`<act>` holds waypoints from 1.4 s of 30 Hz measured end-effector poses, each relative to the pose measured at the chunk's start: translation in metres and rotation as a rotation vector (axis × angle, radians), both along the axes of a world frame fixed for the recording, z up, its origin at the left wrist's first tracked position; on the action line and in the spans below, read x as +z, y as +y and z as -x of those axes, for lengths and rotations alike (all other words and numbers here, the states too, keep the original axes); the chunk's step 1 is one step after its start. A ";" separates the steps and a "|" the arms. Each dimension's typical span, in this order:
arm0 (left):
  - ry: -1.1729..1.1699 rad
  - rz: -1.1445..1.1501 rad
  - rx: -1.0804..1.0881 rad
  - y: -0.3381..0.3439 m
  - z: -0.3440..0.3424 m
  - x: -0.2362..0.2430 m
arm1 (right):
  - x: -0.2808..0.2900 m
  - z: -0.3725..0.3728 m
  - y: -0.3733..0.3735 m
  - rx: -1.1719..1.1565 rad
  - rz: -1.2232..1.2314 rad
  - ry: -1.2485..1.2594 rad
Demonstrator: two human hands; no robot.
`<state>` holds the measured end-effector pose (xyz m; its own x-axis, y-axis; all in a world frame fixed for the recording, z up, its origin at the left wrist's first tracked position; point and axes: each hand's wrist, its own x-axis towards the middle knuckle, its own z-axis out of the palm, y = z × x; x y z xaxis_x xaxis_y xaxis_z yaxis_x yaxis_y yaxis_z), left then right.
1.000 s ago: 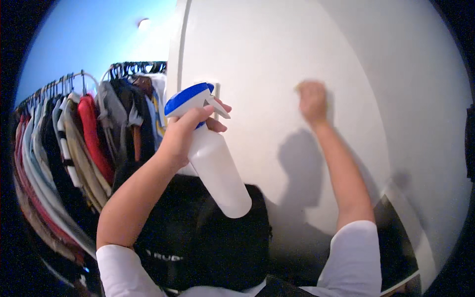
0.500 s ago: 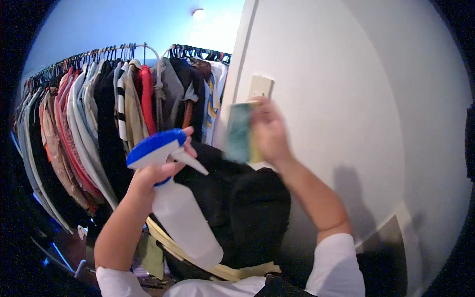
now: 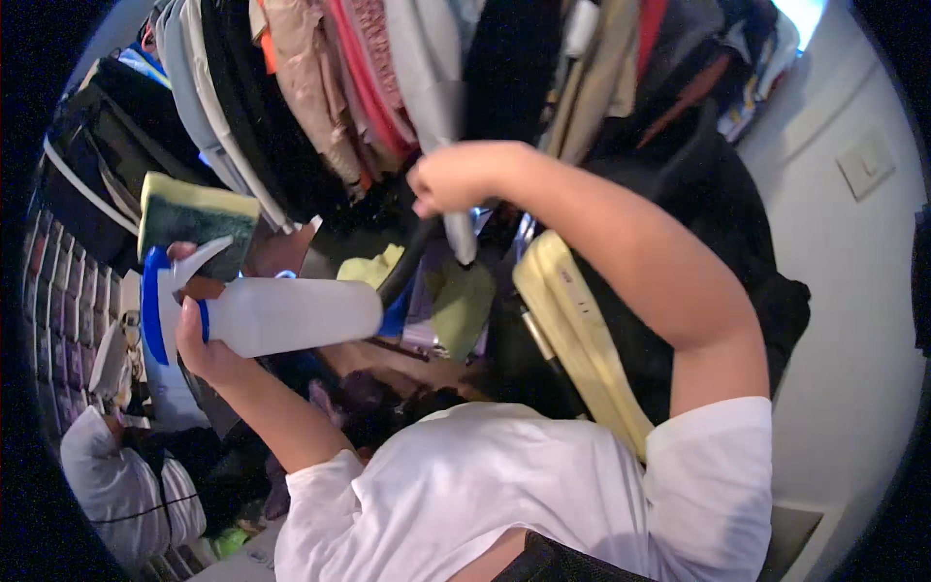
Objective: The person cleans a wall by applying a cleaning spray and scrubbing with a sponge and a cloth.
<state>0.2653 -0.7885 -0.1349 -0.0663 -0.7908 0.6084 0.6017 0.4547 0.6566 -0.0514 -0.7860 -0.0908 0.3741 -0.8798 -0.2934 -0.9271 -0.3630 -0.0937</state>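
Observation:
My left hand [image 3: 208, 339] is closed around the neck of a white spray bottle [image 3: 296, 315] with a blue-topped trigger head. The bottle lies tilted almost level, its base pointing right. Beyond its trigger, at my left fingertips, is a sponge [image 3: 199, 213] with a yellow layer and a dark green scouring side; the bottle head partly hides how it is gripped. My right hand [image 3: 461, 179], slightly blurred, hangs before the row of clothes with its fingers curled in, and nothing shows in them.
Many hanging clothes [image 3: 310, 87] line the far side. A pale yellow padded piece [image 3: 582, 330] stands by my right arm, near black fabric [image 3: 718, 204]. A wall switch [image 3: 865, 167] is at right. Shelving [image 3: 63, 320] and a grey-white cloth bundle [image 3: 126, 485] lie left.
My view has swung left and down, away from the white wall. The sponge has passed from my right hand to my left, beside the spray bottle, which has tipped toward level.

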 end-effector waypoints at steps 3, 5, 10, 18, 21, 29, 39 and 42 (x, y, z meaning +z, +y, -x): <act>-0.240 -0.094 0.448 -0.007 -0.031 -0.028 | -0.081 -0.033 -0.042 0.131 -0.573 0.421; -0.379 -0.057 0.592 -0.013 -0.062 -0.055 | -0.143 -0.062 -0.051 0.306 -0.649 0.580; -0.540 -0.046 0.511 0.000 -0.064 -0.072 | -0.394 -0.052 -0.022 0.246 -0.692 0.441; -0.526 -0.095 0.480 0.025 -0.104 -0.077 | -0.575 0.013 0.074 -0.201 -0.316 0.231; -0.473 -0.143 0.398 0.006 -0.091 -0.072 | -0.587 0.015 0.086 -0.465 -0.165 -0.037; -0.327 -0.060 0.276 -0.024 -0.066 -0.082 | -0.563 -0.004 0.057 -1.010 0.102 -0.405; -0.126 -0.223 0.207 -0.012 -0.042 -0.030 | -0.382 0.001 0.114 -1.034 0.243 -0.633; -0.173 -0.082 0.159 -0.023 -0.017 -0.013 | -0.310 0.016 0.158 -0.993 0.353 -0.659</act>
